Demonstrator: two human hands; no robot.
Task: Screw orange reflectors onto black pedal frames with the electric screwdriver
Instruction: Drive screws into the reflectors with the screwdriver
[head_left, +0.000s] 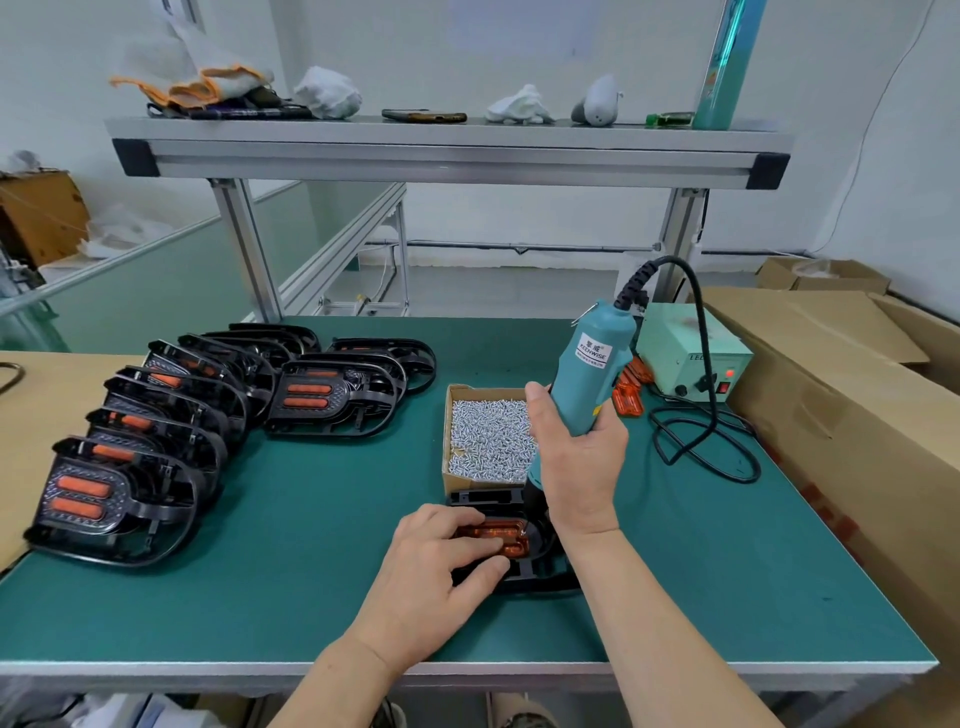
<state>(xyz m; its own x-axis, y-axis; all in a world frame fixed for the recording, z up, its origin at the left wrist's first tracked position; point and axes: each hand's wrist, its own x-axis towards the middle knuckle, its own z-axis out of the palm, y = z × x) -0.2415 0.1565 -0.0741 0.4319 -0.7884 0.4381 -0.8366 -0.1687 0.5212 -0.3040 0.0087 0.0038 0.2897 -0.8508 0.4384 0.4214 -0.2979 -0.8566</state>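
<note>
A black pedal frame (524, 574) lies on the green mat near the front edge, with an orange reflector (506, 532) seated in it. My left hand (441, 556) presses down on the reflector and frame, thumb against the frame's near side. My right hand (576, 462) grips the teal electric screwdriver (595, 364) upright, its tip down at the reflector's right end and hidden behind my hand. A cardboard box of small silver screws (485, 436) sits just behind the frame.
Several finished pedal frames with orange reflectors (156, 431) lie in overlapping rows at the left. Loose orange reflectors (628, 392) and a pale green power supply (691, 353) with black cable (711, 447) sit at the right. Large cardboard boxes (857, 395) border the right edge.
</note>
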